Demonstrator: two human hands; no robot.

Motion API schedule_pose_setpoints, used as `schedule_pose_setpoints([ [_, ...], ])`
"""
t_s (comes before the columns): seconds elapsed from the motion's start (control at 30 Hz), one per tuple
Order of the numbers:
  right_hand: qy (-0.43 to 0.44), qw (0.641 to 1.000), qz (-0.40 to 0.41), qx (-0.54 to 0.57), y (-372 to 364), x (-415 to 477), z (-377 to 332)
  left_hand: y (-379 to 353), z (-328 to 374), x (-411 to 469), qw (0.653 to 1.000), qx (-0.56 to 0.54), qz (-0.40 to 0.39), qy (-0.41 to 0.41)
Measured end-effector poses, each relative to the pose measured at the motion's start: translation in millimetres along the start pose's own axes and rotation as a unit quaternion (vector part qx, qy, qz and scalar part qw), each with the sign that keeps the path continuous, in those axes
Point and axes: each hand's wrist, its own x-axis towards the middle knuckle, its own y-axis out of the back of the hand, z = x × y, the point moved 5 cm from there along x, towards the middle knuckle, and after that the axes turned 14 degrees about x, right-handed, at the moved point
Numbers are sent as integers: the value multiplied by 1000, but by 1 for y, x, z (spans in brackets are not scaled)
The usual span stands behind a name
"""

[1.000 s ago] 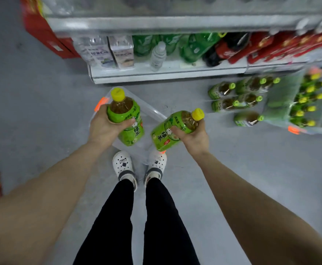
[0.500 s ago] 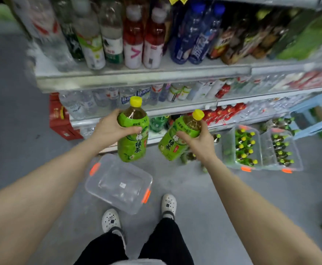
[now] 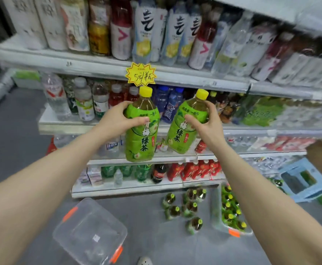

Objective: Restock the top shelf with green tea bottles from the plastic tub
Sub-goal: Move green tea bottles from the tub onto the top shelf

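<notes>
Left hand (image 3: 116,119) and right hand (image 3: 207,122) each clamp a green-labelled, yellow-capped plastic tea bottle (image 3: 141,129) (image 3: 187,121), raised before white metal shelving (image 3: 99,62). Clear plastic tub (image 3: 91,232) on grey floor (image 3: 152,243).

The top shelf (image 3: 99,60) is packed edge to edge with upright bottles (image 3: 177,31), leaving no visible gap along its front; a yellow price tag (image 3: 140,76) projects from its edge directly above the left-hand bottle's cap (image 3: 145,92). Open air separates both held bottles from the shelving; on the floor (image 3: 12,150) below, loose bottles (image 3: 189,209) and an empty clear tub (image 3: 90,233) obstruct.
</notes>
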Motion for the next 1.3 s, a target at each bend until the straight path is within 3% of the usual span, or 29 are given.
schedule_pose_setpoints([
  [0.37,159,987,23,11,34,67,-173,111,128,43,992,19,68,-105],
  [0.77,278,956,-49,82,36,197,-335,222,226,98,964,-9,218,-149],
  [0.97,318,940,-61,105,0,265,-359,260,228,122,957,-36,263,-119],
  [1.3,240,953,-85,167,-54,362,-327,281,209,144,942,-41,322,-84],
])
